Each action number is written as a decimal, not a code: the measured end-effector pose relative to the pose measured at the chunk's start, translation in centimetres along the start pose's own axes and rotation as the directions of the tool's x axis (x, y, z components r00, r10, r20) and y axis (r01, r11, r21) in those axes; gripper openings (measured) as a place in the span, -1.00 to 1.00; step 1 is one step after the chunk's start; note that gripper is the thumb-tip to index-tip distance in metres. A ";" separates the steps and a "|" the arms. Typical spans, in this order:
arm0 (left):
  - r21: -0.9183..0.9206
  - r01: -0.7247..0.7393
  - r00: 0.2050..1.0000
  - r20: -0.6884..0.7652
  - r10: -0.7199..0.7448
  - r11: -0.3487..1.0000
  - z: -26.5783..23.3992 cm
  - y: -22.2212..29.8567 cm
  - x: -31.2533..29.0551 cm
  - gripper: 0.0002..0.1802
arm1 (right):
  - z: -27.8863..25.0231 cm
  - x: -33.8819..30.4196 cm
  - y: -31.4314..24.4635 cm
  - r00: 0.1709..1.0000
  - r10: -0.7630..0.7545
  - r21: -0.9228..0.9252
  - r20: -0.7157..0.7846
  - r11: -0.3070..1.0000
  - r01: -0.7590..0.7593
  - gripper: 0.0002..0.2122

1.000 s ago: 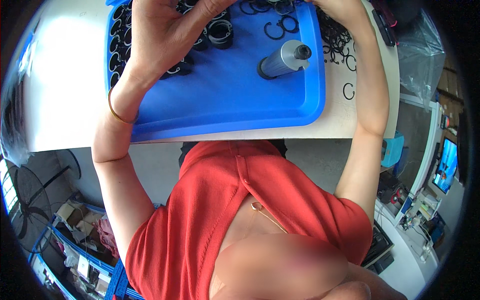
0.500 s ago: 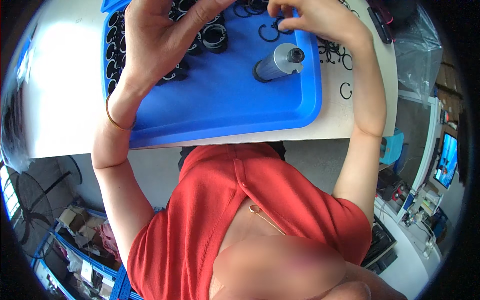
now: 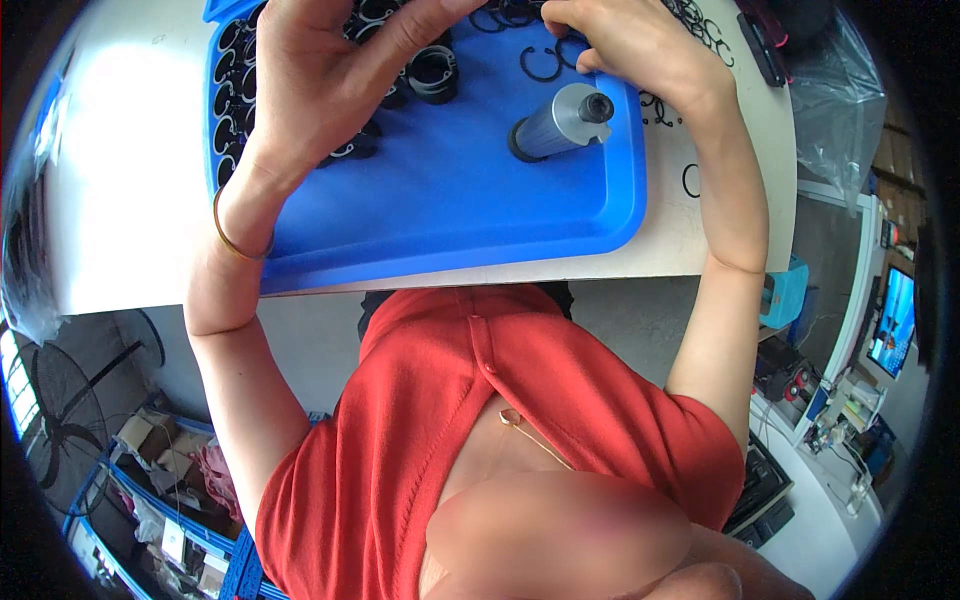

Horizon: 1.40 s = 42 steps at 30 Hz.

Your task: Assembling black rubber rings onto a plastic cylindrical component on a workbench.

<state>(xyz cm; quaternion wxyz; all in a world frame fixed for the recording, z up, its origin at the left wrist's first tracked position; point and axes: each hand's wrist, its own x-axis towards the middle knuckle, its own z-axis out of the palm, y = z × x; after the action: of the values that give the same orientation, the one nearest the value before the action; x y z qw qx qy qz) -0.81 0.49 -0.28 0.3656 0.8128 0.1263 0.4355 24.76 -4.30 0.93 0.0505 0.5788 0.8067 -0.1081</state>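
My left hand [image 3: 325, 85] reaches over the blue tray [image 3: 430, 255]; its thumb stretches right, and the fingertips run out past the upper edge. My right hand [image 3: 640, 45] is over the tray's right rim, with fingers bent and apart and the thumb beside a black snap ring [image 3: 570, 53]. Another black open snap ring [image 3: 540, 65] lies just left of it. Below stands a silver cylinder with a black knob [image 3: 562, 122], tilted in view. A short black cylinder with a ring on top [image 3: 432, 75] sits to the right of my left hand.
Several black rings [image 3: 228, 100] line the tray's left side. More loose snap rings [image 3: 705, 25] lie on the white table [image 3: 660, 235] to the right, near a dark phone-like object [image 3: 762, 50]. A fan [image 3: 65, 430] and blue shelving [image 3: 170, 510] stand at lower left.
My right hand has shifted slightly down and left, its thumb lower beside the ring. My left hand has hardly moved. The tray view has shifted a little.
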 end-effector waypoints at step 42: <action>-0.229 0.698 0.709 0.353 -0.611 0.678 0.6 0.3 0.2 -0.81 | -2.7 -0.7 1.3 0.970 -0.020 0.887 -0.243 0.400 0.231 -0.89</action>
<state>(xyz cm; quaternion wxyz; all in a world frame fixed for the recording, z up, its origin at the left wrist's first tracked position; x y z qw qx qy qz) -0.22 0.09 -0.11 0.6475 0.6820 0.2856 0.1844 26.30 -3.95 3.53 -0.3584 0.4579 0.6605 -0.4750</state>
